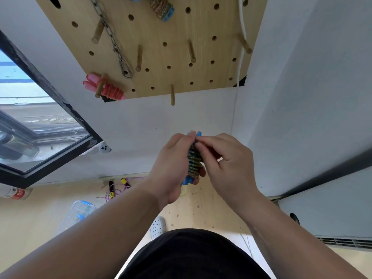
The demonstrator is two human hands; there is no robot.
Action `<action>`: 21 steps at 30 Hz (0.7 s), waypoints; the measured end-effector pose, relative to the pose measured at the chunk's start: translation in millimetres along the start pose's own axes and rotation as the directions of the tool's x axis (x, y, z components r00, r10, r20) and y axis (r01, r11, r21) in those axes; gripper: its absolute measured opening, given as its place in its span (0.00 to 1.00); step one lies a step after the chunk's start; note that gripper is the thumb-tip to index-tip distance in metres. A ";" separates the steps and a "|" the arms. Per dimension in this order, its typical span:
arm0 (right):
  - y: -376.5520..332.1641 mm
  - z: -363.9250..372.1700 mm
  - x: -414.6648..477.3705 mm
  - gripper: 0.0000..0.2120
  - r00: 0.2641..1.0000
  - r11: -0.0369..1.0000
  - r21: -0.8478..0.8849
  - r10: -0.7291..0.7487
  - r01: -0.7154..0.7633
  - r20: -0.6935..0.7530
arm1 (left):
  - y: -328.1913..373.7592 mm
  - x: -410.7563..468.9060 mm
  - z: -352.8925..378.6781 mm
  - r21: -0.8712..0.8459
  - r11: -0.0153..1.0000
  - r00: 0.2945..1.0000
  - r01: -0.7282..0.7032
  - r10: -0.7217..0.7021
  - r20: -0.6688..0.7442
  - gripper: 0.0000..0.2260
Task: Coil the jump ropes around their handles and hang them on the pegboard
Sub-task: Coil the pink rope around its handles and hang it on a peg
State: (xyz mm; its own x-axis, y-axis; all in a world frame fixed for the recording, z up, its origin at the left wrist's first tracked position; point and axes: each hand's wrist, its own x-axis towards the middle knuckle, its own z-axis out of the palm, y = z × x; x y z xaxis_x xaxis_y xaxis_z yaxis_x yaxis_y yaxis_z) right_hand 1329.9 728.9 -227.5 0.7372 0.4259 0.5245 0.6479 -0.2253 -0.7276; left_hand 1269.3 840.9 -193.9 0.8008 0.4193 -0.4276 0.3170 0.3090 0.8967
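A blue-handled jump rope [192,158] with multicoloured cord wound round its handles is upright in front of me, below the wooden pegboard [161,57]. My left hand [173,168] grips the bundle from the left. My right hand [223,158] pinches the cord near the top of the handles. A coiled pink rope [106,88] hangs on a lower-left peg. Another coiled blue-handled rope [162,7] hangs at the board's top. A loose purple rope with black and yellow handles [116,190] lies on the floor by the wall.
Several bare wooden pegs [172,95] stick out of the board, and a metal chain [112,39] hangs on it. A window [36,121] is at left. A clear plastic box [80,213] and a bottle [16,193] lie on the floor.
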 end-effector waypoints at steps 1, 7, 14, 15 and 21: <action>1.7 -0.6 -0.2 0.08 1.000 1.000 -0.001 -0.005 0.005 0.007 | -0.6 0.6 -0.5 0.011 1.000 1.000 -0.012 0.011 0.011 0.13; 10.0 -7.6 7.2 0.08 0.996 0.997 0.049 0.057 -0.060 0.064 | -4.9 0.4 -4.1 0.090 0.995 0.991 -0.053 0.041 0.130 0.08; 15.7 -18.0 17.1 0.09 0.966 0.991 0.132 0.000 -0.036 0.259 | -7.4 2.9 -10.8 0.039 0.994 0.983 -0.102 0.095 0.157 0.10; 16.7 -20.6 19.5 0.10 0.960 0.991 0.130 -0.018 -0.019 0.281 | -8.0 3.5 -12.3 0.055 0.992 0.981 -0.110 0.100 0.164 0.11; 17.8 -30.0 26.5 0.03 0.918 0.993 0.036 -0.114 0.108 0.379 | -10.7 3.5 -16.9 0.101 0.986 0.970 -0.131 0.106 0.220 0.11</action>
State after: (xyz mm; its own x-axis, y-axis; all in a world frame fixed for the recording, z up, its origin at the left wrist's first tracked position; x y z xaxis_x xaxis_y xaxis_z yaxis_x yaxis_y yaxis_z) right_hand 1366.7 709.8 -213.3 0.5306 0.7490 0.3968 0.7165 -0.1461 -0.6821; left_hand 1260.0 853.5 -206.9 0.9219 0.2517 -0.2945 0.2593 0.1640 0.9518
